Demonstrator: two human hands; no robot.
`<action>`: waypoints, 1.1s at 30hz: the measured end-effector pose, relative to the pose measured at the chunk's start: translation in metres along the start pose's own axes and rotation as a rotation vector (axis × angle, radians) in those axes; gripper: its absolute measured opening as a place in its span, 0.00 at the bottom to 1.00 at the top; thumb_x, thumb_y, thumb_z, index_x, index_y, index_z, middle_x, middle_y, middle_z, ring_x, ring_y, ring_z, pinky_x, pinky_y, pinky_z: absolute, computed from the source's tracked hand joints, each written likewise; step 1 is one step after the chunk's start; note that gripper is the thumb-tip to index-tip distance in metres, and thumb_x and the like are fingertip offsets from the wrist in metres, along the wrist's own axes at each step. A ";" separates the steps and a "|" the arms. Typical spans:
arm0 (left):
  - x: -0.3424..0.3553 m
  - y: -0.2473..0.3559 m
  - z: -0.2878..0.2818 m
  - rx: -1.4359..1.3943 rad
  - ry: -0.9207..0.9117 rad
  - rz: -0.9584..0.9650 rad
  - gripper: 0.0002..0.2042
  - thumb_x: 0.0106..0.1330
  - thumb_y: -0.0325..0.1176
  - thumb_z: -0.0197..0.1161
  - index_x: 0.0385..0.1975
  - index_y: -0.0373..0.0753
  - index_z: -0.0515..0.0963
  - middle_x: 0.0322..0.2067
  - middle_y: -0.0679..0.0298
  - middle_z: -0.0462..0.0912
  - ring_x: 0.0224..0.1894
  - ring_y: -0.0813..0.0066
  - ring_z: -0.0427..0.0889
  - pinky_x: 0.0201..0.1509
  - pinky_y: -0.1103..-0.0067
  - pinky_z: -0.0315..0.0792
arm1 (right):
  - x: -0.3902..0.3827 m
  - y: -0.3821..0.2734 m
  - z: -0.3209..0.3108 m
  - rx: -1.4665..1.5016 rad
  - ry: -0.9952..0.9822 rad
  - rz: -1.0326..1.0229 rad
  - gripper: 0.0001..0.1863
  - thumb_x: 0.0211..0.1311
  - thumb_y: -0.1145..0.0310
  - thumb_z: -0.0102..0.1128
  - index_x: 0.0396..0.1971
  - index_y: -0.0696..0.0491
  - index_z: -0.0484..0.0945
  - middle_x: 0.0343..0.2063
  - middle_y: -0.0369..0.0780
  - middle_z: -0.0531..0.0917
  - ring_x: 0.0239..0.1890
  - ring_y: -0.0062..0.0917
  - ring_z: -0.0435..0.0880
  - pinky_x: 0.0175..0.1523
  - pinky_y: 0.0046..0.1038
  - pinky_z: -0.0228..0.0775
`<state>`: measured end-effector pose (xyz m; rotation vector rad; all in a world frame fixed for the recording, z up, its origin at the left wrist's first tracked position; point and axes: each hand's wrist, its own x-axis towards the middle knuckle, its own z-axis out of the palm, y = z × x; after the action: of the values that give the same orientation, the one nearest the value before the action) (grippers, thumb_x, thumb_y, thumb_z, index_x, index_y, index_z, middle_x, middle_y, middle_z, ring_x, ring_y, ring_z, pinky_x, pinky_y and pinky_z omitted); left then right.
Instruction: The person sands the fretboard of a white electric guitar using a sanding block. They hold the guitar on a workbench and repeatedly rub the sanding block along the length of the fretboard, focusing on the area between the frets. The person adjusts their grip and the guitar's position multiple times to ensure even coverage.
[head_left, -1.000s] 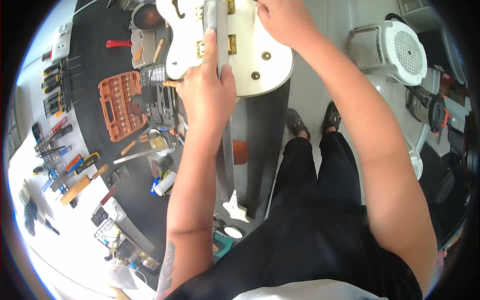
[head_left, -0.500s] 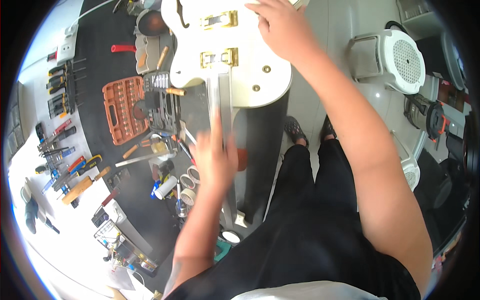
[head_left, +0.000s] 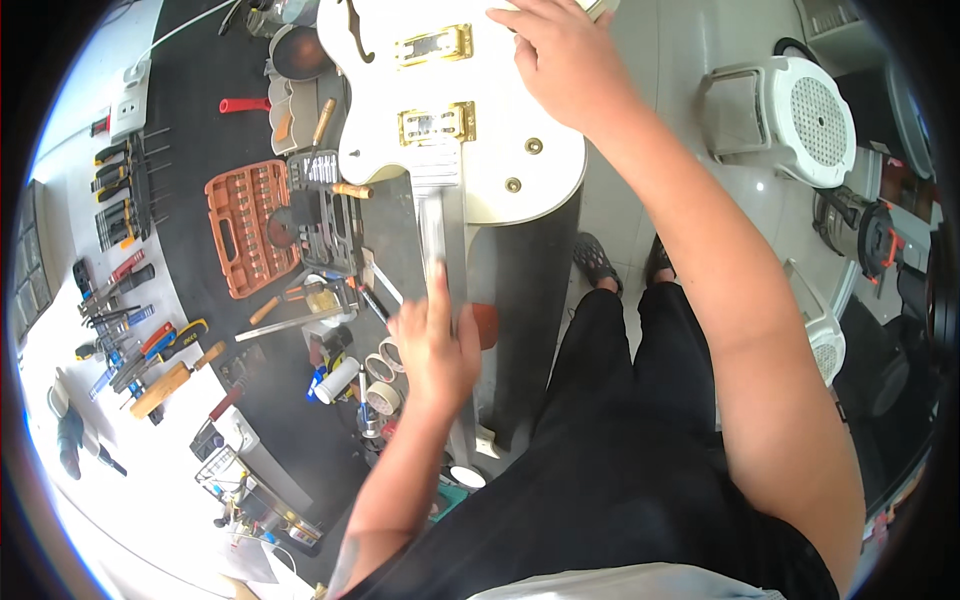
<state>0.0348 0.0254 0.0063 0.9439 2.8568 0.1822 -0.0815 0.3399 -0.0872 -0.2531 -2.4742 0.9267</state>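
A white guitar body (head_left: pixel 480 80) with two gold-framed pickups (head_left: pixel 433 122) lies at the top, its neck running down the picture. A long silver metal bar (head_left: pixel 432 215) lies along the neck. My left hand (head_left: pixel 432 350) is on this bar, index finger stretched along it, thumb and other fingers at its sides, slightly blurred. My right hand (head_left: pixel 570 75) rests near the body's upper right edge with its fingers stretched out over the white top. The neck is mostly hidden by the bar and hand.
A black bench (head_left: pixel 185 100) holds an orange socket case (head_left: pixel 235 225), tape rolls (head_left: pixel 383 398) and several tools. Screwdrivers and pliers (head_left: pixel 130 340) sit along the left. A white plastic stool (head_left: pixel 810 120) and a vacuum cleaner (head_left: pixel 860 230) stand to the right on the tiled floor.
My left hand has slid down the neck toward the headstock with the bar, which no longer covers the pickups. My right hand stays on the body, its fingers moved slightly left.
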 end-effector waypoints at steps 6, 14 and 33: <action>0.116 0.021 -0.011 0.027 -0.042 -0.130 0.40 0.66 0.27 0.67 0.80 0.38 0.61 0.31 0.56 0.81 0.37 0.53 0.80 0.47 0.59 0.70 | 0.008 0.013 0.007 0.071 0.062 -0.041 0.20 0.68 0.76 0.56 0.58 0.58 0.85 0.69 0.48 0.79 0.76 0.49 0.69 0.79 0.44 0.64; 0.067 -0.001 -0.001 0.007 0.052 -0.023 0.41 0.63 0.26 0.68 0.80 0.36 0.62 0.29 0.56 0.81 0.34 0.54 0.78 0.43 0.59 0.68 | 0.001 0.006 0.005 0.021 0.017 -0.074 0.21 0.68 0.76 0.56 0.59 0.58 0.84 0.69 0.49 0.78 0.75 0.49 0.70 0.79 0.44 0.64; 0.042 -0.006 0.004 -0.075 0.029 -0.066 0.41 0.64 0.26 0.67 0.80 0.34 0.60 0.33 0.52 0.85 0.32 0.52 0.79 0.40 0.60 0.70 | 0.000 0.015 0.003 0.031 0.045 -0.067 0.19 0.69 0.77 0.56 0.57 0.59 0.85 0.67 0.50 0.80 0.74 0.50 0.71 0.79 0.44 0.64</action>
<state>-0.0019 0.0464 -0.0020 0.8384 2.8802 0.2958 -0.0828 0.3499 -0.0991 -0.1776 -2.4099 0.9208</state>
